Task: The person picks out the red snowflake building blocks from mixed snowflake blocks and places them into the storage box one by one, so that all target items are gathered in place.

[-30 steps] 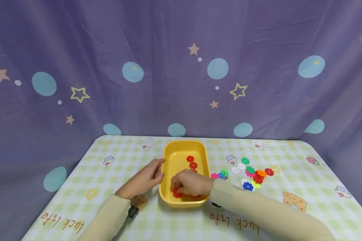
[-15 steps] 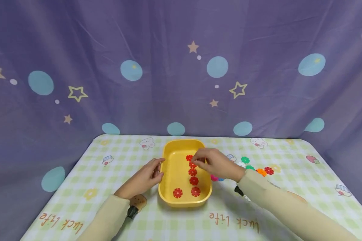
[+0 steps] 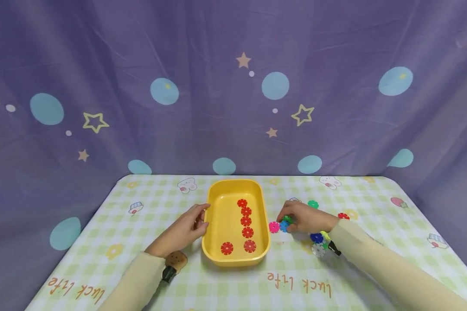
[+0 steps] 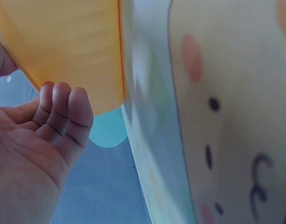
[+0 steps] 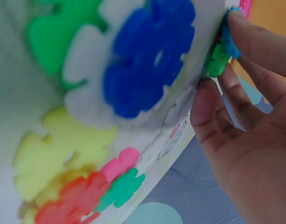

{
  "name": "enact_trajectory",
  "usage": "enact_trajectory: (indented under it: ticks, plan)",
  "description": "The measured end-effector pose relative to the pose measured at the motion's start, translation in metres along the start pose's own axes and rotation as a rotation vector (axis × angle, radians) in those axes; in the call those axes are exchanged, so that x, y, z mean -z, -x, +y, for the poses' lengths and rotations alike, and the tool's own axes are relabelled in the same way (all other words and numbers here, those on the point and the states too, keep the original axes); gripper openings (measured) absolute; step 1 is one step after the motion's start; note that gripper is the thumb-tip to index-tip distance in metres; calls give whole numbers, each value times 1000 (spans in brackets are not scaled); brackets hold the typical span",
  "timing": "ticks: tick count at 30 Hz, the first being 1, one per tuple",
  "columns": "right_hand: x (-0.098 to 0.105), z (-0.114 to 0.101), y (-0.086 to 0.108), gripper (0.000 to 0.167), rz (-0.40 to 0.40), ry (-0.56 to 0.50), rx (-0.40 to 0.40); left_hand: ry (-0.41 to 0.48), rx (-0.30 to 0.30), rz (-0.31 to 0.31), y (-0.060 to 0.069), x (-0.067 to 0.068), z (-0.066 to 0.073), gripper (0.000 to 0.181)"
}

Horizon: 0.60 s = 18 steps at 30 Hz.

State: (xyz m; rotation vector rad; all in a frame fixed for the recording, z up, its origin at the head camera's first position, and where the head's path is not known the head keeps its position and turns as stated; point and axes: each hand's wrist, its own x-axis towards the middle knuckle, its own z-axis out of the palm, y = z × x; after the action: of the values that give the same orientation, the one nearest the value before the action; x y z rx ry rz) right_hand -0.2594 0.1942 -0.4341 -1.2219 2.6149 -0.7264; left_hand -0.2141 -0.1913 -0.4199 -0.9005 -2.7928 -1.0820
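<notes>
The yellow tray (image 3: pixel 214 261) holds several red notched discs (image 3: pixel 247 232), most in a column along its right side, one apart at lower left. My left hand (image 3: pixel 183 230) touches the tray's left rim, its fingers loosely bent; the left wrist view shows this hand (image 4: pixel 35 149) with fingertips by the tray's outer wall (image 4: pixel 82 46). My right hand (image 3: pixel 309 217) is right of the tray, thumb and fingers spread around a blue disc (image 3: pixel 283 226) and a green disc (image 3: pixel 288 220). In the right wrist view, its thumb (image 5: pixel 254 42) touches the blue disc (image 5: pixel 232 42).
A pink disc (image 3: pixel 274 227) lies beside the tray's right wall. Further right, partly behind my right hand and sleeve, are loose discs: dark blue (image 3: pixel 316 238), white (image 3: pixel 318 250), green (image 3: pixel 313 204) and red (image 3: pixel 343 215). A purple curtain (image 3: pixel 202 142) hangs behind the checked tablecloth (image 3: pixel 159 190).
My right hand has left the tray, moving right to the small group of discs; the red disc it held at the tray's lower left now lies there. My left hand stays at the rim.
</notes>
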Motion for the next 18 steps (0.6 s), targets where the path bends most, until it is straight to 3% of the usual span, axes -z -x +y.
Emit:
enact_trajectory:
  ticks: [3,9,18]
  plan:
    - [2,1,2,24,-25,-50,-38,-6,-7,5,0,0,0,48]
    - [7,1,12,24,-32,-139,-190,-7,-15,12,-1,0,-1,48]
    - [23,14,31,29,-12,-86,-284,-6,0,11,-1,-1,-2,49]
